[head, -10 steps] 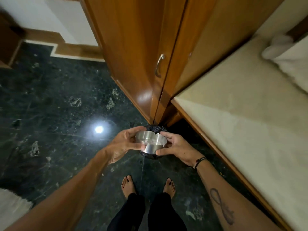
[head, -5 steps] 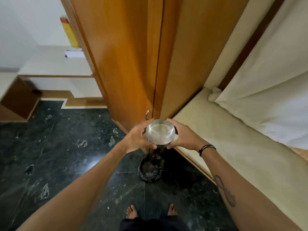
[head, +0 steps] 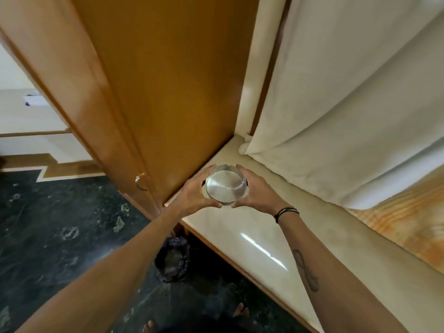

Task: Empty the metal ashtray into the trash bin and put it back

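While both hands [head: 195,194] [head: 255,193] grip ashtray [head: 226,186], left forearm half-hides bin [head: 172,260].

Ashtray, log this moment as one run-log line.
stage: returning | ashtray: held in both hands, over cream ledge | left hand | right hand | trash bin: on floor below

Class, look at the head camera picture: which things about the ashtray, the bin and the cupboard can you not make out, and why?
- Head view: whether the ashtray touches the ledge; left hand and right hand cover its sides.
- Trash bin: contents too dark and small; the left forearm cuts its rim.
- Cupboard handle: blurred.
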